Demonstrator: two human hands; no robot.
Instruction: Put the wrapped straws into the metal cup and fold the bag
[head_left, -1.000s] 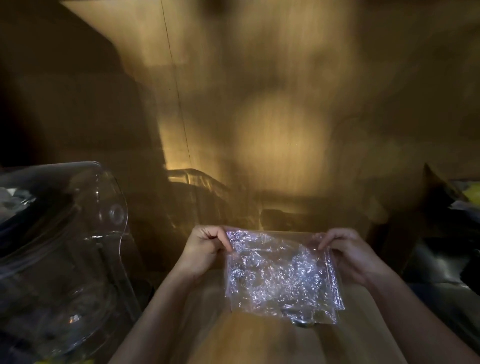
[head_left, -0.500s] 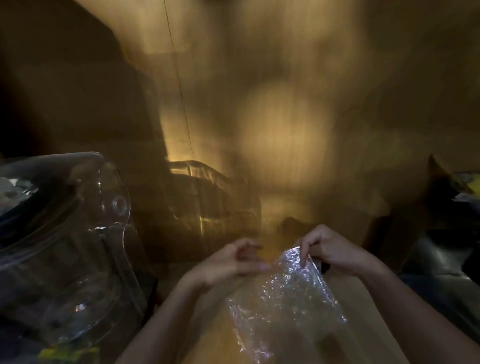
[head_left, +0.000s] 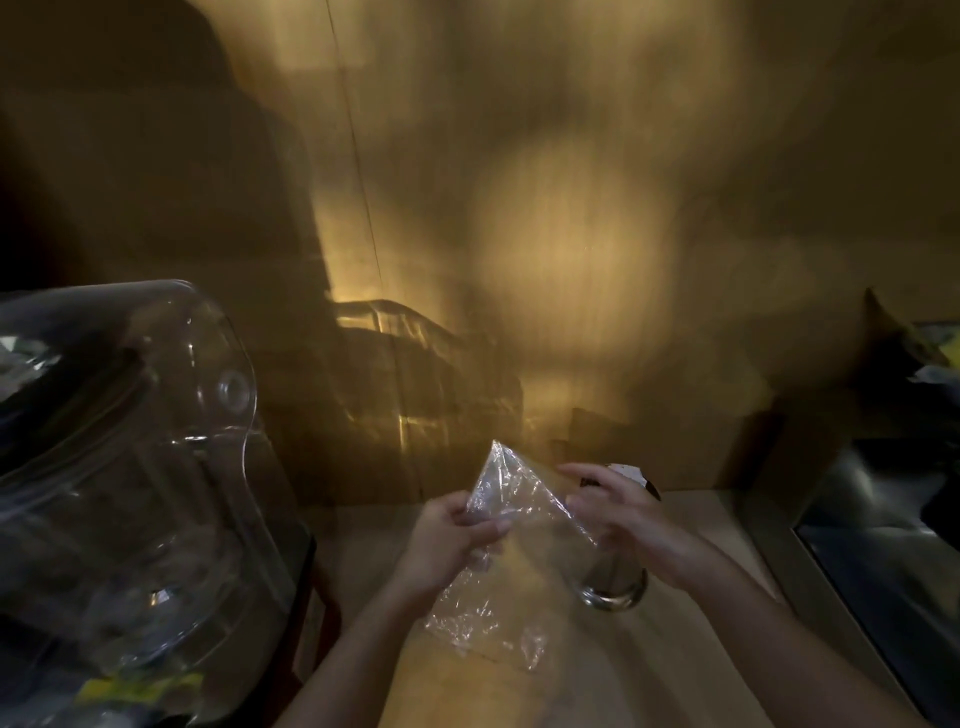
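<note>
A crinkled clear plastic bag (head_left: 511, 525) hangs between my hands above a wooden table, doubled over into a long pointed shape, one corner up. My left hand (head_left: 449, 545) pinches its left edge between thumb and fingers. My right hand (head_left: 621, 512) holds the bag's right side, fingers curled over it. Behind and below my right hand stands the metal cup (head_left: 615, 587), mostly hidden by it. White wrapped straw tops (head_left: 626, 470) show just above my right fingers.
A large clear plastic chair back (head_left: 130, 467) fills the left. The wooden table (head_left: 597, 675) ends at a wooden wall close behind. A dark metal surface (head_left: 883, 519) with clutter lies at the right.
The bag was held flat and spread wide between both hands. My hands have come together and doubled it over into a narrow pointed shape, and the cup shows beneath my right hand.
</note>
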